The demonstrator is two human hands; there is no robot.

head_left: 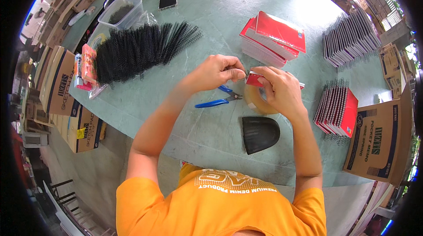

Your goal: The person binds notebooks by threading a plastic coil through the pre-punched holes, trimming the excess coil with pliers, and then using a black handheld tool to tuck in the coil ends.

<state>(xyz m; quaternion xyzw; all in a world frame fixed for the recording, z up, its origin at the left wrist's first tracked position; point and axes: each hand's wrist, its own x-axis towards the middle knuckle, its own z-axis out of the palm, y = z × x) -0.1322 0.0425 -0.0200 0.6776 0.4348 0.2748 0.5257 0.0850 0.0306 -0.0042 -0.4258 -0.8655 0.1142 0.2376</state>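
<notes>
Centrally, a red notepad (254,80) is clamped in the right fingers (269,73), its edge apparently steadied for the left fingers (232,61), pinched together just beside it; whether anything is gripped there cannot be told. Below, a tape roll (254,100) is partly covered; blue-handled cutters (213,103) are laid close, presumably for quick reach. Black coils (128,51) are massed leftward.
</notes>
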